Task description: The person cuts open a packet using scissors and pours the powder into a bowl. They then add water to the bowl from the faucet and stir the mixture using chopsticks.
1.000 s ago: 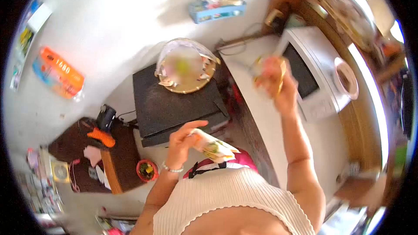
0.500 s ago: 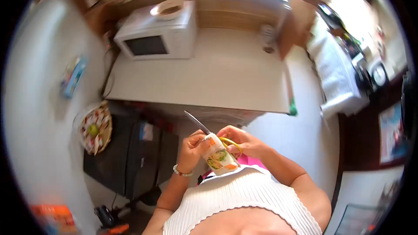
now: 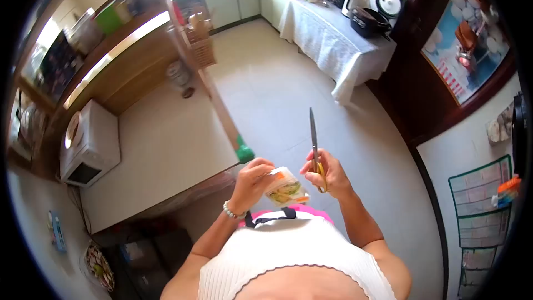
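My right fingers (image 3: pixel 312 178) hold long scissors (image 3: pixel 315 143) pointing away from me, while my left fingers (image 3: pixel 259 166) pinch a slanting packet (image 3: pixel 286 190) near the worktop's (image 3: pixel 166 141) green corner (image 3: pixel 244 152).

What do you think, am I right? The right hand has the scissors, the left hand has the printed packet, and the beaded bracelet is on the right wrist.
Not quite: the beaded bracelet is on the wrist of the left hand, as the head view shows. The rest is right: that hand has the printed packet, and the right hand has the scissors.
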A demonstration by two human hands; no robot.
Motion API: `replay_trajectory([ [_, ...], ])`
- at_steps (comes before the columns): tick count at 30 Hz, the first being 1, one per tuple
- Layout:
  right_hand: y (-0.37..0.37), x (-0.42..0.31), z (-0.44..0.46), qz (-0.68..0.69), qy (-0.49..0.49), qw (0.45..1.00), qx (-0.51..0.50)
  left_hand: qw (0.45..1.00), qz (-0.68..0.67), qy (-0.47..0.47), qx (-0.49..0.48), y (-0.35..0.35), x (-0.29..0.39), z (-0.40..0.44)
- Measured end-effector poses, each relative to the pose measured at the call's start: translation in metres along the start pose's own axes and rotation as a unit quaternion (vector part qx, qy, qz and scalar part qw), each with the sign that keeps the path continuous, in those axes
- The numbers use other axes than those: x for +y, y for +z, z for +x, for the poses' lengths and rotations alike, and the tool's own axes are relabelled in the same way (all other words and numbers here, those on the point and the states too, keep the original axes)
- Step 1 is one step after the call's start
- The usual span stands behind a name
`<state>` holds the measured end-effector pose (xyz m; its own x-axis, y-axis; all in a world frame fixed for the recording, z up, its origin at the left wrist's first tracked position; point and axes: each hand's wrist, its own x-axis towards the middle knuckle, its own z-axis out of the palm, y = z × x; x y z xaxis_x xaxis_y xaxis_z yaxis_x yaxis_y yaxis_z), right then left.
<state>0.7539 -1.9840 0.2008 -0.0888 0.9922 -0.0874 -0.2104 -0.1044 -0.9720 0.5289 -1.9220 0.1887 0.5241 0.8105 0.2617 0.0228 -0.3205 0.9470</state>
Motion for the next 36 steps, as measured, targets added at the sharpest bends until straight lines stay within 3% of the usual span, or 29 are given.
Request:
replay_trajectory([
  [4, -0.063, -0.016, 0.008, -0.152, -0.084, 0.980, 0.098, 0.995, 0.051, 0.053, -0.073, 0.074, -0.008, 0.088],
  [7, -0.103, -0.022, 0.024, -0.285, -0.037, 0.936, 0.204, 0.993, 0.076, 0.027, -0.088, 0.111, -0.015, 0.141],
  [10, -0.143, -0.015, 0.053, -0.209, -0.057, 0.944, 0.248, 0.994, 0.066, -0.001, -0.091, 0.128, -0.025, 0.192],
  [14, -0.180, -0.017, 0.114, -0.080, -0.091, 0.954, 0.274, 0.990, -0.137, -0.023, 0.010, 0.137, -0.070, 0.257],
  [16, -0.195, -0.026, 0.161, -0.044, -0.130, 0.948, 0.286, 0.947, -0.311, -0.062, 0.059, 0.138, -0.096, 0.292],
  [17, -0.202, -0.031, 0.186, -0.026, -0.149, 0.945, 0.290, 0.919, -0.375, -0.120, 0.022, 0.133, -0.111, 0.310],
  [19, -0.217, -0.037, 0.240, -0.050, -0.157, 0.947, 0.274, 0.838, -0.493, -0.226, -0.055, 0.119, -0.147, 0.349],
  [24, -0.251, -0.066, 0.375, -0.075, -0.132, 0.959, 0.240, 0.886, -0.414, -0.202, -0.057, 0.065, -0.178, 0.478],
  [28, -0.270, -0.079, 0.475, -0.071, -0.191, 0.951, 0.232, 0.800, -0.543, -0.245, -0.077, 0.034, -0.209, 0.552],
  [32, -0.298, -0.067, 0.580, -0.123, -0.158, 0.959, 0.201, 0.800, -0.539, -0.264, -0.018, 0.009, -0.237, 0.611],
  [36, -0.334, -0.070, 0.701, -0.235, -0.165, 0.952, 0.106, 0.818, -0.509, -0.259, 0.072, -0.029, -0.280, 0.692],
])
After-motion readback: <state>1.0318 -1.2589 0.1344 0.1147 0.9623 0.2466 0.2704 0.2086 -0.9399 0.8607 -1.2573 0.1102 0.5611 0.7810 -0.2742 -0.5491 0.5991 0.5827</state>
